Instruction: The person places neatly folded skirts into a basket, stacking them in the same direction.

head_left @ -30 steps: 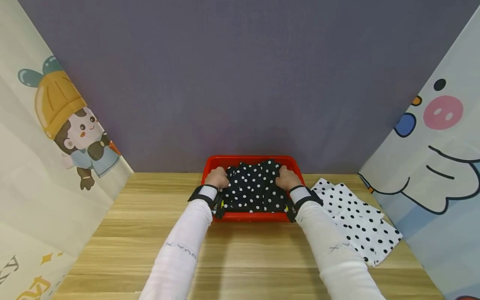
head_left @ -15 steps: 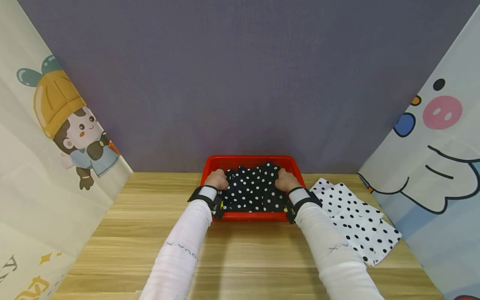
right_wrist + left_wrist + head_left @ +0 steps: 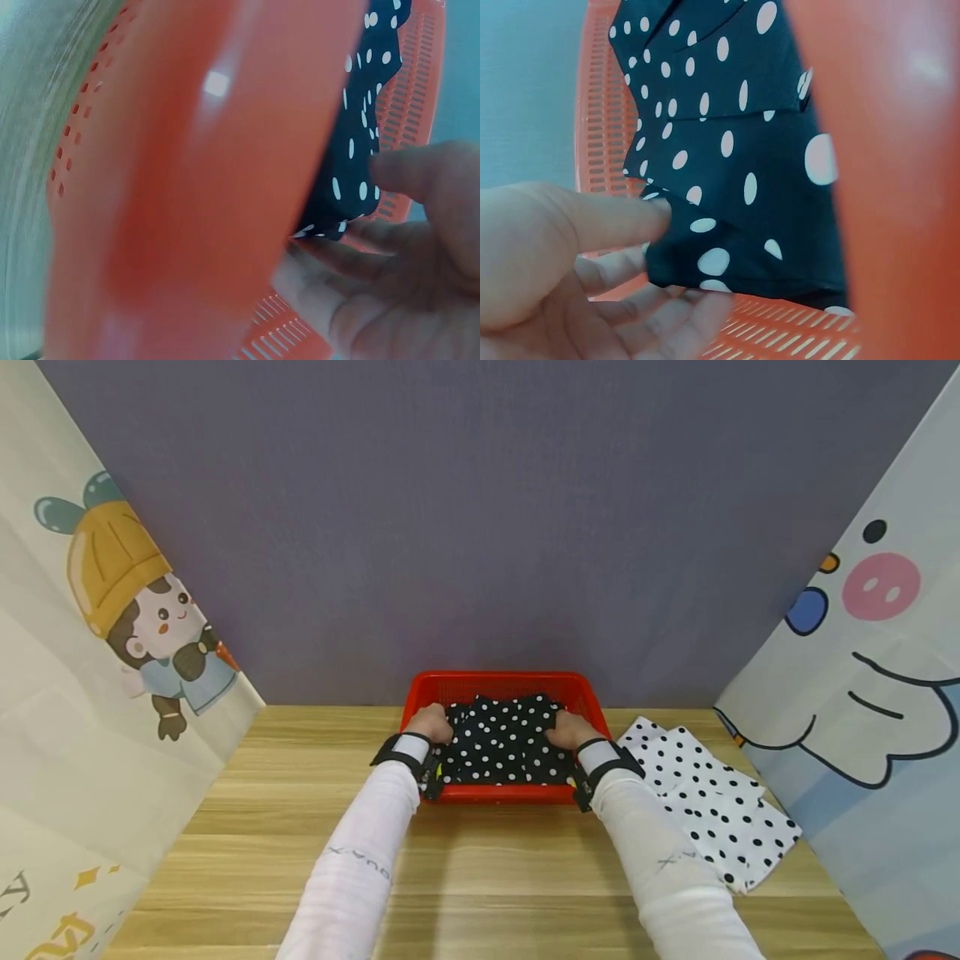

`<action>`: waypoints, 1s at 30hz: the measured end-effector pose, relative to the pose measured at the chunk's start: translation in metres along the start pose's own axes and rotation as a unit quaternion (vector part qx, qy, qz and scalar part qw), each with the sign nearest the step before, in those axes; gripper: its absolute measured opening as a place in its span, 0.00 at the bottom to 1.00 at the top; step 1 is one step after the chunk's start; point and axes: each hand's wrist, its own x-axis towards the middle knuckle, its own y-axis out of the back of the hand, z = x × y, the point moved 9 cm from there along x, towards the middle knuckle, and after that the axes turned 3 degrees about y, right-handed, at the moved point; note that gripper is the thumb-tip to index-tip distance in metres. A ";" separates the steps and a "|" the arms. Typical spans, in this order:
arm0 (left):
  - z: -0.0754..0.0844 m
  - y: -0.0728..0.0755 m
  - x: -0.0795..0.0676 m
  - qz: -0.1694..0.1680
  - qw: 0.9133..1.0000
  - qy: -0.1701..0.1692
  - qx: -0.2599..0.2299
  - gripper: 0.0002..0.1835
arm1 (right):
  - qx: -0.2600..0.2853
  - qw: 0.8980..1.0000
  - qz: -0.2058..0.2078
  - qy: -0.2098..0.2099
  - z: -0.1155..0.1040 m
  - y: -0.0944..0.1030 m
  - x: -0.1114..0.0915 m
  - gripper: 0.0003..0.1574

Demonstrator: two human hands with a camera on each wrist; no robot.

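Head view: the red plastic basket (image 3: 498, 794) contains a folded black cloth (image 3: 502, 739) with white dots; a layered white cloth (image 3: 720, 810) with black dots lies right of the basket.

Left wrist view: slotted walls show; at the basket's left end, the left hand (image 3: 559, 262) pinches the black cloth's edge, fingers beneath.

Right wrist view: the right hand (image 3: 420, 277) pinches the opposite edge; perforations mark the basket's outer wall, unseen from the head.

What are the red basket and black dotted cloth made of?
The red basket looks like glossy moulded plastic: it catches a bright highlight and has slotted walls. The black dotted cloth seems thin, matte fabric, judging by its folds; cotton or synthetic, I can't tell.
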 end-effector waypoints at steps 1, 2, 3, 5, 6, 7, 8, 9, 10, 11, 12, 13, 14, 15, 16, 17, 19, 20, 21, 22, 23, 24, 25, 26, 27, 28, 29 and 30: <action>0.000 -0.001 0.000 -0.006 1.000 0.001 -0.002 0.08 | -0.001 1.000 -0.005 0.003 0.000 -0.001 0.000 0.33; -0.001 -0.002 0.000 -0.011 1.000 0.002 -0.003 0.08 | -0.003 1.000 -0.011 0.004 0.000 -0.002 0.000 0.33; 0.000 -0.002 0.000 -0.017 1.000 0.003 -0.004 0.09 | -0.003 1.000 -0.016 0.005 0.000 -0.004 -0.001 0.33; -0.001 -0.005 0.001 -0.028 1.000 0.004 0.000 0.11 | -0.002 1.000 -0.028 0.003 0.000 -0.006 -0.001 0.33; -0.001 -0.006 0.002 -0.033 0.999 0.005 0.002 0.12 | 0.002 0.999 -0.033 0.000 0.001 -0.007 -0.001 0.33; -0.001 -0.008 0.003 -0.037 0.999 0.004 0.007 0.13 | 0.004 0.999 -0.039 -0.002 0.001 -0.008 -0.001 0.33; -0.001 -0.009 0.003 -0.042 0.999 0.005 0.010 0.14 | 0.006 0.999 -0.044 -0.005 0.002 -0.010 -0.001 0.33; -0.001 -0.010 0.003 -0.045 0.999 0.005 0.014 0.15 | 0.009 0.999 -0.048 -0.004 0.002 -0.011 -0.001 0.33; -0.001 -0.011 0.003 -0.048 0.999 0.005 0.017 0.16 | 0.010 0.999 -0.051 -0.004 0.002 -0.011 -0.001 0.34; 0.000 -0.012 0.003 -0.050 0.999 0.005 0.020 0.17 | 0.013 0.998 -0.054 -0.004 0.002 -0.012 -0.002 0.34; 0.000 -0.012 0.002 -0.051 0.998 0.004 0.021 0.18 | 0.012 0.998 -0.055 -0.001 0.001 -0.012 -0.002 0.34; 0.001 -0.012 0.001 -0.050 0.998 0.002 0.024 0.19 | 0.009 0.998 -0.054 0.003 0.000 -0.012 -0.003 0.34; 0.002 -0.011 -0.001 -0.049 0.998 -0.001 0.025 0.19 | 0.009 0.999 -0.053 0.009 -0.001 -0.011 -0.004 0.34; 0.004 -0.011 -0.002 -0.046 0.999 -0.005 0.027 0.20 | 0.004 0.999 -0.049 0.018 -0.003 -0.009 -0.005 0.34; 0.005 -0.010 -0.003 -0.043 0.999 -0.010 0.030 0.20 | -0.001 0.999 -0.044 0.022 -0.004 -0.007 -0.006 0.34; 0.007 -0.008 -0.004 -0.041 0.999 -0.015 0.031 0.21 | -0.010 0.999 -0.038 0.031 -0.006 -0.005 -0.007 0.34; 0.010 -0.006 -0.007 -0.036 0.998 -0.027 0.034 0.22 | -0.029 0.998 -0.027 0.047 -0.009 0.000 -0.010 0.33; 0.011 -0.005 -0.008 -0.034 0.998 -0.032 0.034 0.22 | -0.040 0.997 -0.022 0.055 -0.011 0.002 -0.012 0.33; 0.013 -0.004 -0.010 -0.031 0.998 -0.035 0.035 0.22 | -0.053 0.997 -0.017 0.063 -0.013 0.004 -0.014 0.33; 0.014 -0.003 -0.011 -0.030 0.998 -0.039 0.037 0.22 | -0.061 0.996 -0.012 0.068 -0.015 0.007 -0.016 0.33; 0.015 -0.002 -0.013 -0.028 0.998 -0.040 0.036 0.22 | -0.071 0.994 -0.007 0.078 -0.017 0.008 -0.019 0.33; 0.016 -0.001 -0.015 -0.025 0.998 -0.042 0.038 0.22 | -0.076 0.993 -0.001 0.087 -0.019 0.010 -0.021 0.32; 0.016 0.000 -0.016 -0.022 0.998 -0.044 0.041 0.22 | -0.082 0.992 0.010 0.099 -0.021 0.013 -0.024 0.31; 0.017 0.002 -0.018 -0.018 0.998 -0.048 0.043 0.22 | -0.082 0.990 0.025 0.110 -0.023 0.016 -0.027 0.30; 0.018 0.003 -0.020 -0.012 0.997 -0.052 0.047 0.21 | -0.081 0.988 0.042 0.120 -0.025 0.019 -0.030 0.29; 0.019 0.004 -0.022 -0.005 0.997 -0.057 0.052 0.21 | -0.079 0.986 0.061 0.131 -0.026 0.022 -0.033 0.27; 0.020 0.007 -0.024 0.005 0.996 -0.064 0.059 0.20 | -0.076 0.984 0.079 0.140 -0.027 0.025 -0.036 0.26; 0.021 0.008 -0.026 0.015 0.995 -0.073 0.065 0.19 | -0.072 0.981 0.097 0.149 -0.028 0.028 -0.040 0.25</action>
